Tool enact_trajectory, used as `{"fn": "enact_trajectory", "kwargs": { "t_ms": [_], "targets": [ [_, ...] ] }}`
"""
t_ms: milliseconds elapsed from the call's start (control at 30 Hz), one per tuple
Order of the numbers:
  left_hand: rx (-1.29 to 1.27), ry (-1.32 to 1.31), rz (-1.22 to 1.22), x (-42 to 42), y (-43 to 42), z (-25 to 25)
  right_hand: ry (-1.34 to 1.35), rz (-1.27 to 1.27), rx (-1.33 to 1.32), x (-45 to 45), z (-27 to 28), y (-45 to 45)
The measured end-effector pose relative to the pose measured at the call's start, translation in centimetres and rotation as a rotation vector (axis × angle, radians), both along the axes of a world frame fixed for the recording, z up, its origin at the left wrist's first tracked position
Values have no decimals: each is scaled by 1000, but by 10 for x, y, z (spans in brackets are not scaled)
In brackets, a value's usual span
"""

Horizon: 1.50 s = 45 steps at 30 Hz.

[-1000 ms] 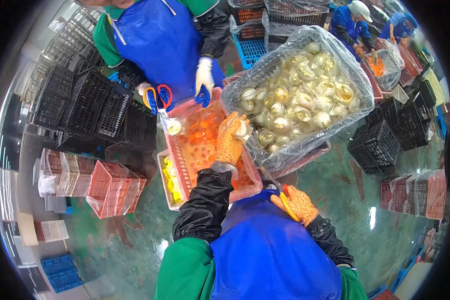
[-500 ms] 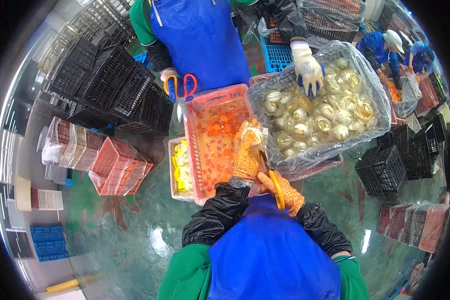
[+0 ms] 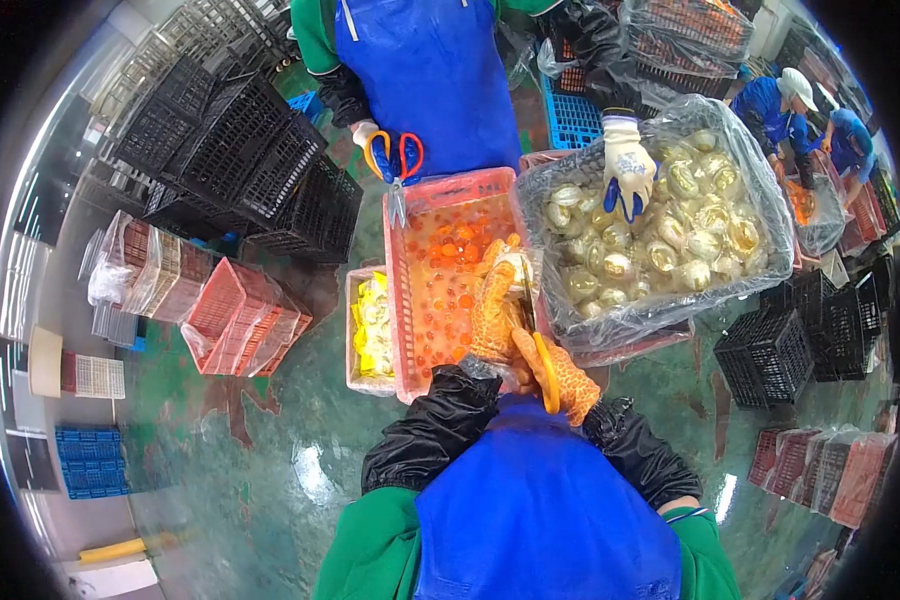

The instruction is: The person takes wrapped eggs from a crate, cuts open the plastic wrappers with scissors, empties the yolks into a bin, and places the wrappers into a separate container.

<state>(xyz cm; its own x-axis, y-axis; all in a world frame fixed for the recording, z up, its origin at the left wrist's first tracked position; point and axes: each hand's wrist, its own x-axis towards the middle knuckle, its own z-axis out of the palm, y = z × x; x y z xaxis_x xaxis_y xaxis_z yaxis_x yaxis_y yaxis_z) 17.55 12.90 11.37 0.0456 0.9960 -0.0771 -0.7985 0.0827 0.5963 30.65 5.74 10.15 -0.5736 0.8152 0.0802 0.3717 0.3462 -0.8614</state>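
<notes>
My left hand (image 3: pixel 494 318), in an orange patterned glove, is curled over the right side of a red crate (image 3: pixel 403 340) around a pale egg-like piece (image 3: pixel 517 262), partly hidden by its fingers. My right hand (image 3: pixel 570 385), in a matching glove, grips scissors with a yellow handle (image 3: pixel 547 372). Their dark blades point up beside the piece and my left fingers. Cloudy liquid fills the crate, with many orange egg yolks (image 3: pixel 460 250) in it. To the right, a plastic-lined bin (image 3: pixel 660 305) holds many pale, golden-green egg-like pieces (image 3: pixel 690 235).
Across from me, a co-worker in a blue apron (image 3: pixel 430 90) holds orange-and-red-handled scissors (image 3: pixel 395 165) at the crate's far corner, with another gloved hand (image 3: pixel 628 170) over the bin. A white box of yellow packets (image 3: pixel 372 325) adjoins the crate. Black crates (image 3: pixel 230 150) stand left.
The view has shifted, moving the crate and bin slightly rightward in the picture. The co-worker's scissors now point down at the crate's edge. My hands keep nearly the same pose.
</notes>
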Motion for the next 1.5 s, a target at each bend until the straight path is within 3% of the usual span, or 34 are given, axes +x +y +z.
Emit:
{"fn": "enact_trajectory", "kwargs": {
  "t_ms": [100, 167, 200, 233, 300, 367, 500, 567, 633, 700, 733, 767, 833, 967, 1067, 1100, 1133, 1200, 1267, 1333, 1500],
  "targets": [
    [-7, 52, 23, -1, 1, 7, 3, -55, -268, -1, -21, 2],
    [-29, 91, 50, -3, 0, 10, -296, -44, 394, 1, -13, 2],
    [-155, 72, 1, -6, 0, 8, -297, -45, 395, 1, -12, 1],
    [-282, 53, -47, -9, 0, 5, -255, -97, 147, -1, -8, 1],
    [-349, 95, -43, -12, -1, 0, -210, -145, -101, -6, 3, 2],
    [-414, 137, -40, -15, 0, -8, -8, -477, -777, -16, 40, 4],
    [-157, 774, 148, -22, 8, -30, 20, -454, -781, -16, 39, 4],
    [-93, 933, 195, -24, 8, -26, -33, -437, -632, -14, 22, 3],
    [-425, 357, 109, -23, 9, -13, -77, -444, -619, -13, 17, 2],
    [-394, 284, 108, -28, 11, -36, -122, -450, -602, -11, 13, 4],
    [-362, 213, 105, -29, 10, -37, -255, -322, -413, -8, 11, 4],
    [-360, 212, 110, -30, 6, -37, -384, -192, -221, -8, 11, 5],
    [-46, 865, 186, -32, -1, -34, -347, -178, -300, -9, 26, 10],
    [-185, 581, 73, -35, -1, -34, -269, -209, -391, -8, 19, 17],
    [-210, 786, 64, -47, 2, -38, -220, -328, -572, -11, 37, 19],
    [-70, 933, 146, -48, -1, -38, -220, -322, -570, -10, 31, 18],
    [73, 1078, 227, -49, -3, -31, -135, -246, -365, -9, 27, 16],
    [-59, 955, 127, -51, -5, -14, -49, -167, -160, -9, 22, 14],
    [-191, 826, 26, -54, -6, 0, -87, -337, -715, -19, 49, 16],
    [-250, 465, -39, -57, -7, 6, -69, -322, -733, -17, 45, 15],
    [-207, 399, 0, -70, -2, -10, -96, -227, -782, -9, 46, 25]
  ]
}}
